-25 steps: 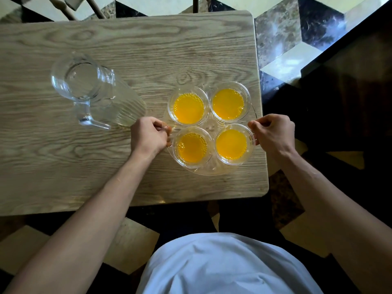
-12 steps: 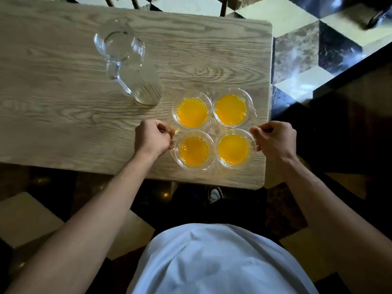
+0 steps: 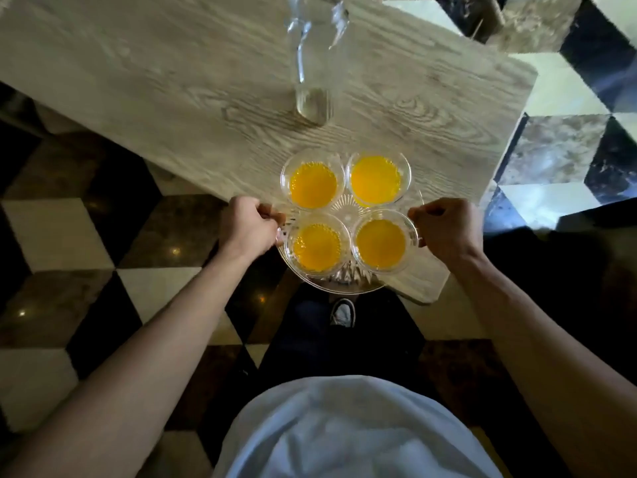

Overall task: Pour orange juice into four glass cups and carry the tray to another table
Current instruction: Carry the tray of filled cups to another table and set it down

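Over the near edge of the pale wooden worktop (image 3: 172,81), left hand (image 3: 248,227) and right hand (image 3: 448,229) grip the round clear cut-glass tray (image 3: 341,282) bearing four juice-filled glass cups (image 3: 348,210), so carrying is underway and the next move calls for keeping it level.

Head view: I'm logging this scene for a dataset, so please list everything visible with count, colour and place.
Glass cups: four, clear with orange juice, in a square on the tray.
Tray: one, clear cut glass, held past the table's near edge.
Pitcher: one, clear, looks empty, on the table beyond the tray.
Table: one, light wood grain.
Floor: checkered cream, brown and black tiles.
Shoe: one, dark and white, under the tray.
Shirt: white, bottom centre.
Left hand: grips the tray's left rim.
Right hand: grips the tray's right rim.
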Motion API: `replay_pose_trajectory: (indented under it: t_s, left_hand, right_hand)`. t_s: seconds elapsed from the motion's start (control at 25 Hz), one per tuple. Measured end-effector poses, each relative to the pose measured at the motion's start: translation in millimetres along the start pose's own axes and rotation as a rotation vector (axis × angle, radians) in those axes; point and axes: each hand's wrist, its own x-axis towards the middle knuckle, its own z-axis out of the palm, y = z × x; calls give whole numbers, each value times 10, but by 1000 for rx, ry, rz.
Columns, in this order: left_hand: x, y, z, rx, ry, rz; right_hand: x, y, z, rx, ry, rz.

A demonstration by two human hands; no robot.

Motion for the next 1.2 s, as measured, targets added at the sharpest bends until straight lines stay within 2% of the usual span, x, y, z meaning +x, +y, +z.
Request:
replay_pose_trajectory:
  t_s: [0.52, 0.88, 1.2]
  left_hand:
    - [-610, -1085, -782, -270, 230, -217]
    - [-399, -1939, -1539, -380, 337, -333]
    - [-91, -2673, -2377, -366, 416, -332]
  right_hand:
    - [-386, -767, 957, -148, -279, -217]
    - [-704, -1584, 1984, -241, -385, -407]
    - [-1069, -2366, 3033, -310, -429, -481]
